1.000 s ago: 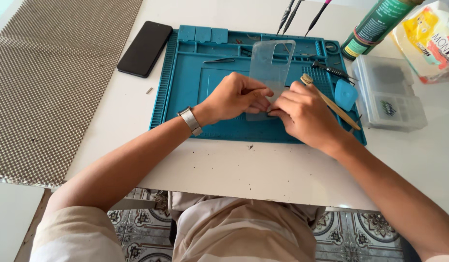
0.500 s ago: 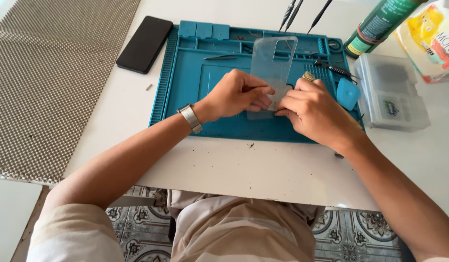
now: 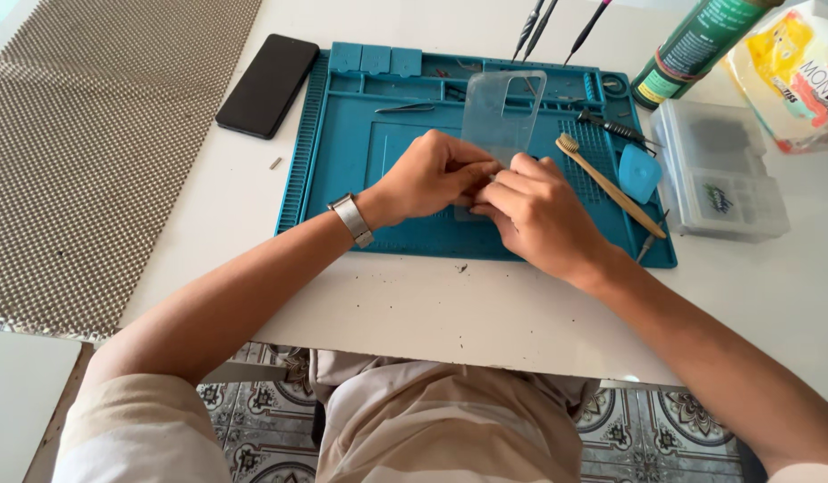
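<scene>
A white table [image 3: 485, 313] stands over patterned floor tiles [image 3: 253, 411] and bears one blue mat [image 3: 342, 179]. One phone [image 3: 267, 85], one brush [image 3: 609, 184], one box [image 3: 722, 170]. Left hand [image 3: 432, 174] and right hand [image 3: 539, 215] pinch one clear case [image 3: 501, 112] above the mat.

The white worktop [image 3: 485, 313] carries a blue mat [image 3: 342, 179] at its middle, a black phone [image 3: 268, 85] and mesh liner [image 3: 83, 152] leftward, and a clear box [image 3: 722, 170], green can [image 3: 696, 40] and yellow packet [image 3: 789, 72] near the far right corner.
</scene>
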